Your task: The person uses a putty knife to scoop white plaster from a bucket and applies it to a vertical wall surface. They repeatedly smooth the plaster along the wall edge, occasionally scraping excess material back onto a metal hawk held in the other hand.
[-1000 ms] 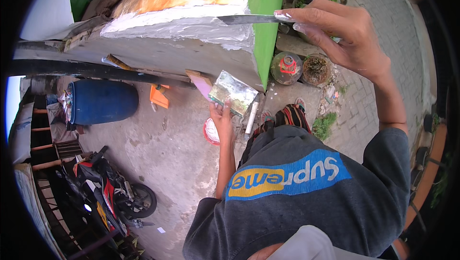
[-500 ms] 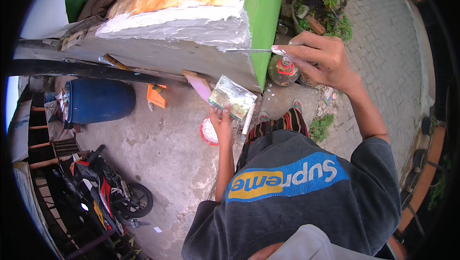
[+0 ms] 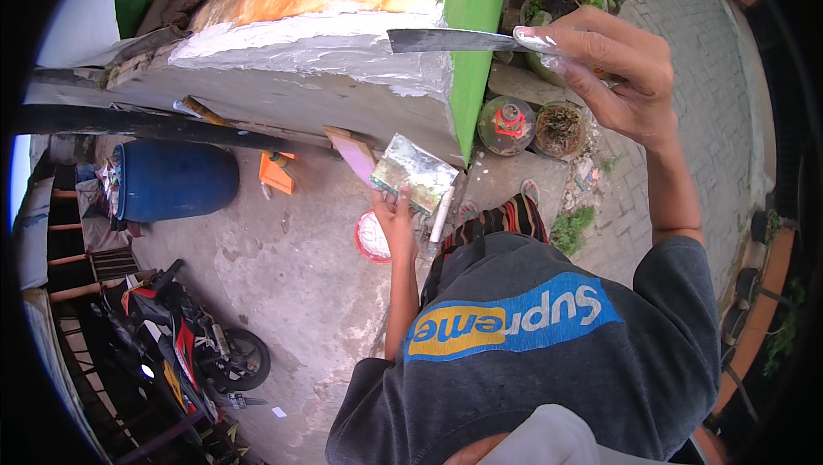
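My right hand (image 3: 621, 75) pinches a putty knife (image 3: 450, 41), its fingertips smeared white. The long blade points left, in front of the corner of a wall (image 3: 360, 114); whether it touches cannot be told. Wet white putty (image 3: 300, 41) runs in a rough band along the wall's edge, below an orange-painted face and beside a green one. Lower down, my left hand (image 3: 397, 223) grips a small flat board (image 3: 416, 172) streaked with white and dark smears, thumb on top.
On the concrete below stand a red-rimmed tub of white paste (image 3: 372, 236), a white tube (image 3: 441, 215) and an orange object (image 3: 276, 173). A blue barrel (image 3: 178, 180) and a motorcycle (image 3: 184, 336) are at left. Potted plants (image 3: 561, 129) stand right of the wall.
My right hand has moved up and slightly right, lifting the putty knife from the wall's lower face to its upper edge. The blade now shows broader. My left hand holds the board nearly still.
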`<state>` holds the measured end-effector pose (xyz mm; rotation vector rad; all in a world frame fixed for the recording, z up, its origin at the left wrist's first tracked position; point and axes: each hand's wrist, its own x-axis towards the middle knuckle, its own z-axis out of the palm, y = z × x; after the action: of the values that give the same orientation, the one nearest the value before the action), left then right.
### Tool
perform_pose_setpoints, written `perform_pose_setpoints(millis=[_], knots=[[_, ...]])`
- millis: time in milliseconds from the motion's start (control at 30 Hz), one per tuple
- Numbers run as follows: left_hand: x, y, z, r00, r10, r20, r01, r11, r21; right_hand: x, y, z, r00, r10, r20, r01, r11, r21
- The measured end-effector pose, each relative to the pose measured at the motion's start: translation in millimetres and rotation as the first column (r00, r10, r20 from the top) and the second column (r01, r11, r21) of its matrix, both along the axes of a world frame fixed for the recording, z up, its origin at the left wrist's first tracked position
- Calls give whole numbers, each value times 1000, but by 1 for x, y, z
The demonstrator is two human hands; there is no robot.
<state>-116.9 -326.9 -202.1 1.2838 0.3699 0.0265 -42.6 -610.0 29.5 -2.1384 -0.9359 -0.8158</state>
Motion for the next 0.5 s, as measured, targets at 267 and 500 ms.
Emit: perform_pose_setpoints(millis=[267, 500], knots=[[1, 3, -3, 1000, -17, -18, 18, 999, 31, -7, -5, -25, 977, 12, -212, -39, 992, -124], [2, 0, 6, 1000, 0, 10, 1, 1000, -26, -18, 11, 11, 952, 57, -300, -1, 983, 184]])
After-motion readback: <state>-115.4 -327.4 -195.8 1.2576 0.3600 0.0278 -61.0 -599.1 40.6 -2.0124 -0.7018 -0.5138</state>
